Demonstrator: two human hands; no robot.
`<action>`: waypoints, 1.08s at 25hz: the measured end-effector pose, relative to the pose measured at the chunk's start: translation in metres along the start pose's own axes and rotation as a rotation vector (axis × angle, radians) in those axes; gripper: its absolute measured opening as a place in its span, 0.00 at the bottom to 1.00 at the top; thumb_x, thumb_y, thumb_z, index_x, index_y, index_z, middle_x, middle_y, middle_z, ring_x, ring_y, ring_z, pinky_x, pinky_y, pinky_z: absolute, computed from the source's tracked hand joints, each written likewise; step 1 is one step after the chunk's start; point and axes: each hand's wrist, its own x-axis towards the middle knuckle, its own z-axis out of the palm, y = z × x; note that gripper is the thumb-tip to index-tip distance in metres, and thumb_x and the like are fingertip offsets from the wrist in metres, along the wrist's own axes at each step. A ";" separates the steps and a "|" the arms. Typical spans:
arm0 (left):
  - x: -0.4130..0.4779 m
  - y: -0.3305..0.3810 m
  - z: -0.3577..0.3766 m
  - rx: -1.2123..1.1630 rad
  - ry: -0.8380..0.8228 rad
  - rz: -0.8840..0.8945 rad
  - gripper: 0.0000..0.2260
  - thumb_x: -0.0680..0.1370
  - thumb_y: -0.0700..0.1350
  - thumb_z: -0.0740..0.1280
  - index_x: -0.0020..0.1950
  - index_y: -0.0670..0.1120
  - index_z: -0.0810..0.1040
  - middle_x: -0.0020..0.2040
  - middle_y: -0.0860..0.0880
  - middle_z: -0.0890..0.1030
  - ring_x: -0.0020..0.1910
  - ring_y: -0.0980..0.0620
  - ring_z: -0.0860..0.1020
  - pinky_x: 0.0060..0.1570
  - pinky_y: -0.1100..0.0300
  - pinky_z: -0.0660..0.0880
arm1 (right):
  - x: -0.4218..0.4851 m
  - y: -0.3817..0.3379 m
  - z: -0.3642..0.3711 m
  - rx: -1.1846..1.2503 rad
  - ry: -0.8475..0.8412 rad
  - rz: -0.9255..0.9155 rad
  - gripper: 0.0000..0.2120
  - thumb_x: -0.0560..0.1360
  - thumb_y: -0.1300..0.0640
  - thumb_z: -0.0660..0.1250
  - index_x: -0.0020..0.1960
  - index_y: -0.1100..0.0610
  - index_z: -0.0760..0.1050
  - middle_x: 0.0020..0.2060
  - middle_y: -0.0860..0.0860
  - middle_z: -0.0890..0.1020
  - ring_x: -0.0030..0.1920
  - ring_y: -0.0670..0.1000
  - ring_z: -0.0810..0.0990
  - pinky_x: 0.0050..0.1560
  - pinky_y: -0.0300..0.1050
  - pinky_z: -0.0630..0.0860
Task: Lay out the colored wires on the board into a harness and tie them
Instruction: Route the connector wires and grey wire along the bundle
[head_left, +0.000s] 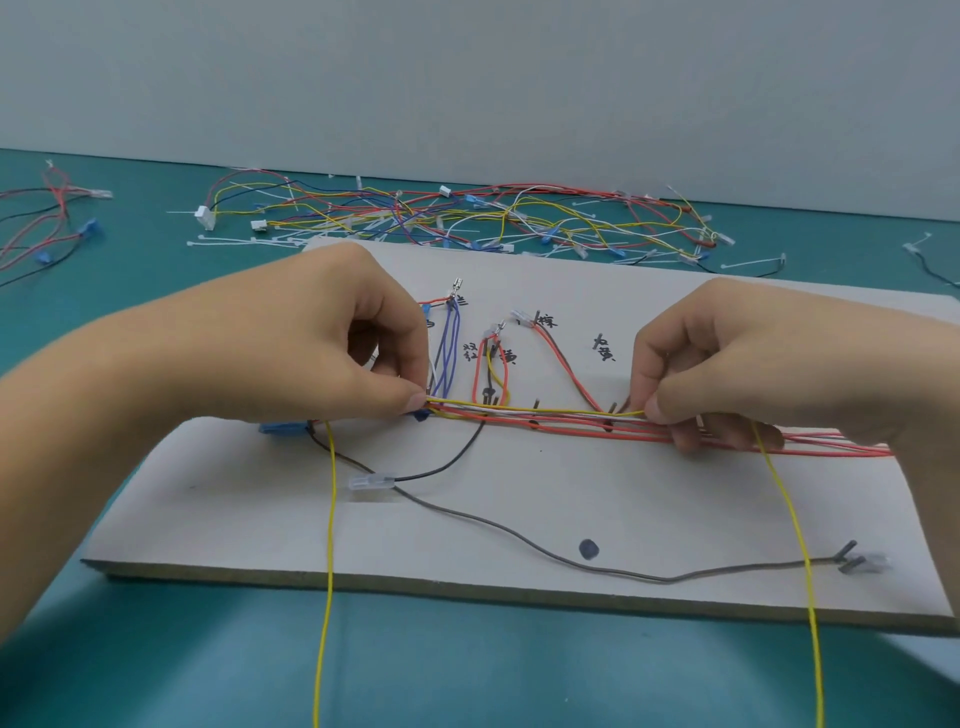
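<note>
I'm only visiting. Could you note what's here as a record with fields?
Surface: grey board on a teal table
Left hand: pinches a yellow wire
Right hand: pinches the same wire further along
Yellow wire: stretched between the hands along the red wires, both ends running past the board's near edge
Loose: grey wire across the board's near part
Behind: pile of wires and white ties
</note>
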 end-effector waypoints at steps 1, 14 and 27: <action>0.000 0.001 0.001 0.003 0.001 -0.002 0.03 0.73 0.50 0.77 0.40 0.57 0.85 0.27 0.54 0.78 0.25 0.59 0.69 0.27 0.63 0.68 | 0.001 0.000 0.001 -0.014 0.012 0.011 0.05 0.72 0.63 0.69 0.39 0.58 0.82 0.29 0.57 0.84 0.22 0.50 0.73 0.23 0.38 0.68; 0.000 0.009 0.002 0.053 0.058 -0.064 0.03 0.68 0.53 0.77 0.38 0.58 0.85 0.29 0.55 0.81 0.25 0.58 0.72 0.25 0.66 0.69 | 0.009 0.004 0.000 -0.039 0.318 0.024 0.12 0.63 0.49 0.82 0.38 0.51 0.81 0.21 0.48 0.76 0.19 0.44 0.69 0.32 0.40 0.64; 0.002 0.003 0.001 -0.001 0.022 -0.112 0.06 0.69 0.53 0.80 0.42 0.60 0.85 0.34 0.54 0.85 0.31 0.51 0.79 0.33 0.56 0.77 | 0.013 0.001 -0.006 0.779 0.184 -0.012 0.08 0.77 0.68 0.63 0.48 0.68 0.81 0.41 0.64 0.87 0.35 0.54 0.87 0.32 0.40 0.82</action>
